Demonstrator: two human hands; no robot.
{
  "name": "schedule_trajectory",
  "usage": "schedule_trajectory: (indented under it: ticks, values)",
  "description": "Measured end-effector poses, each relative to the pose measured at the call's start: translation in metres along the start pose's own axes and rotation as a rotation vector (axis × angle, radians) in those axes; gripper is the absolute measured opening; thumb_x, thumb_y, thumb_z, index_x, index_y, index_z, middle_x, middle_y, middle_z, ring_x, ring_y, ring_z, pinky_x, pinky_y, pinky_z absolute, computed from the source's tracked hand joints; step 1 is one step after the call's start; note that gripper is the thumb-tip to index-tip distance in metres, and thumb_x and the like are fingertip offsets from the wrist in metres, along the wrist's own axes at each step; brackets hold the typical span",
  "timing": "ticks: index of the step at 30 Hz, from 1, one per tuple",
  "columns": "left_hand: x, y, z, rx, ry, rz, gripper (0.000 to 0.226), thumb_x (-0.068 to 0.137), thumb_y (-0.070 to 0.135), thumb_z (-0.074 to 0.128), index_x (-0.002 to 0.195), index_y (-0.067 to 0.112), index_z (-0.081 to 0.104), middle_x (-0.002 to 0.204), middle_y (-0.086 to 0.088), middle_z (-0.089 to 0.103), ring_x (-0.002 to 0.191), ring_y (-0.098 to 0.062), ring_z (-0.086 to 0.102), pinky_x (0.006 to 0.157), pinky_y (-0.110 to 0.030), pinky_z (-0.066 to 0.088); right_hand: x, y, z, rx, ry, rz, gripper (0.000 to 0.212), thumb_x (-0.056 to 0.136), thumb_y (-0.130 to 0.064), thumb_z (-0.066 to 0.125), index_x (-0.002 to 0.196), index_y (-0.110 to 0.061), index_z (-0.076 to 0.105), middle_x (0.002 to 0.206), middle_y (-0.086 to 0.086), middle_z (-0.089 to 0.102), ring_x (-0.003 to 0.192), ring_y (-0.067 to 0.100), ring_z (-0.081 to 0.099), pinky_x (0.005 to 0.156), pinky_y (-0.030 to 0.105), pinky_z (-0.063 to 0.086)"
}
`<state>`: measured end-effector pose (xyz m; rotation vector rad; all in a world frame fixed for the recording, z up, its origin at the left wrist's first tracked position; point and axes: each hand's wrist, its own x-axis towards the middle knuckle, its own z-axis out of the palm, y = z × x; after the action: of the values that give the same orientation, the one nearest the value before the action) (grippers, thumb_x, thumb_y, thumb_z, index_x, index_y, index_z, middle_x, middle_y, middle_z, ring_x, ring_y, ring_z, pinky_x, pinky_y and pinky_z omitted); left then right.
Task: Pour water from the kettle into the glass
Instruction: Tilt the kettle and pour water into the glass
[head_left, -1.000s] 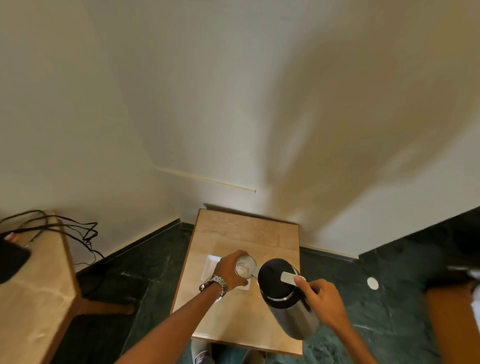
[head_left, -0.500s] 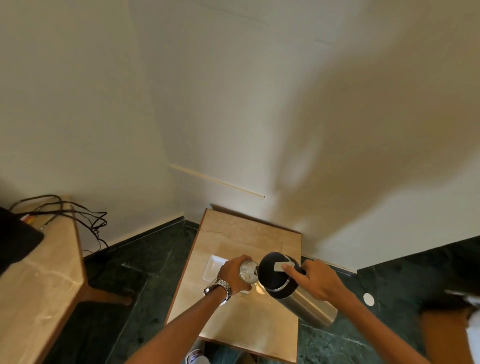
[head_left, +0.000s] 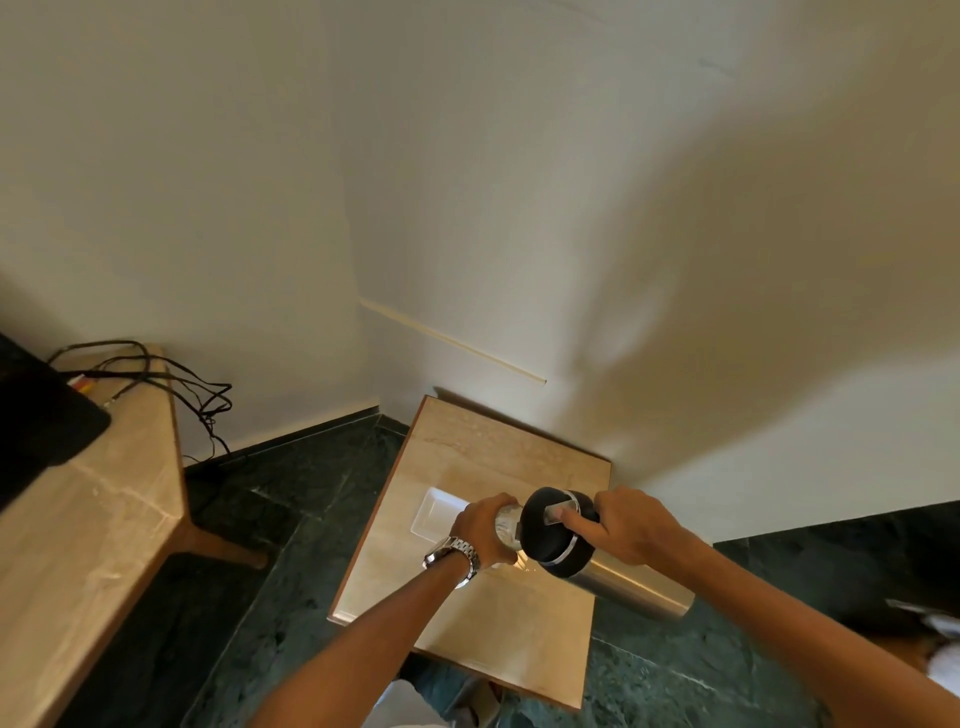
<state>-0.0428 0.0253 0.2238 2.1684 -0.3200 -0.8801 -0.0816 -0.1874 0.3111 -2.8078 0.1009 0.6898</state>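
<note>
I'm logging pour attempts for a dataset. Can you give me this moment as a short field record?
setting: small wooden table in a room corner
kettle: steel body, black lid, tipped steeply toward the glass
glass: clear, held at the kettle's lid end
left hand: wrapped around the glass
right hand: grips the kettle, one finger on the lid tab
white tray: on the table behind the glass
water level: cannot tell

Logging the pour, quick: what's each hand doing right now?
Left hand: closed around the glass.
Right hand: closed on the tilted kettle.
</note>
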Motion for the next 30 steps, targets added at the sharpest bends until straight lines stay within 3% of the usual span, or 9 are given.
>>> schedule_trajectory:
  ticks: [3,7,10,15,20,26,30]
  values:
    - [-0.002,-0.001,0.000,0.002,-0.001,-0.004,0.079,0.070,0.019,0.091,0.140,0.021,0.055,0.135,-0.004,0.067,0.125,-0.026,0.064,0.106,-0.041,0.056,0.004,-0.006,-0.004,-0.059,-0.017,-0.010,0.054,0.084,-0.083,0.031,0.065,-0.033,0.044,0.053,-0.012,0.053,0.049,0.006,0.054,0.053,0.015,0.044]
    - [-0.004,-0.002,-0.002,-0.001,0.002,0.001,0.077,0.069,0.019,0.091,0.138,0.020,0.056,0.134,-0.004,0.068,0.123,-0.026,0.065,0.106,-0.040,0.056,0.008,-0.011,-0.008,-0.101,-0.024,-0.032,0.049,0.091,-0.073,0.041,0.061,-0.035,0.040,0.052,-0.013,0.051,0.047,0.004,0.051,0.051,0.013,0.038]
    - [-0.004,-0.004,-0.003,-0.004,0.003,-0.002,0.077,0.070,0.019,0.091,0.139,0.020,0.056,0.134,-0.005,0.068,0.123,-0.026,0.065,0.106,-0.040,0.056,0.010,-0.014,-0.012,-0.116,-0.022,-0.050,0.047,0.092,-0.071,0.042,0.063,-0.034,0.043,0.053,-0.012,0.054,0.047,0.005,0.052,0.053,0.015,0.043]
    - [-0.004,-0.004,-0.003,-0.001,0.003,-0.009,0.079,0.069,0.019,0.092,0.139,0.020,0.055,0.135,-0.004,0.067,0.124,-0.026,0.064,0.106,-0.042,0.056,0.013,-0.020,-0.015,-0.132,0.005,-0.110,0.044,0.093,-0.069,0.042,0.066,-0.035,0.047,0.049,-0.015,0.048,0.044,0.004,0.049,0.050,0.012,0.036]
    - [-0.003,-0.003,-0.001,-0.003,0.010,-0.006,0.077,0.068,0.017,0.090,0.137,0.022,0.056,0.132,-0.004,0.069,0.123,-0.027,0.065,0.104,-0.043,0.057,0.017,-0.029,-0.016,-0.161,0.023,-0.164,0.049,0.095,-0.066,0.044,0.097,-0.024,0.071,0.045,-0.020,0.041,0.039,0.000,0.043,0.048,0.009,0.031]
    - [-0.004,-0.004,-0.001,-0.021,0.017,-0.005,0.073,0.068,0.015,0.090,0.133,0.020,0.058,0.129,-0.005,0.070,0.121,-0.027,0.066,0.103,-0.043,0.057,0.021,-0.039,-0.022,-0.234,-0.009,-0.175,0.046,0.094,-0.071,0.039,0.084,-0.031,0.060,0.047,-0.015,0.046,0.041,0.002,0.046,0.048,0.010,0.030]
    - [-0.005,-0.008,-0.003,-0.029,0.026,-0.005,0.073,0.070,0.017,0.090,0.135,0.021,0.057,0.130,-0.004,0.070,0.123,-0.026,0.065,0.105,-0.043,0.056,0.023,-0.045,-0.027,-0.232,0.000,-0.168,0.050,0.093,-0.070,0.041,0.087,-0.028,0.066,0.048,-0.017,0.047,0.042,0.003,0.048,0.050,0.009,0.031]
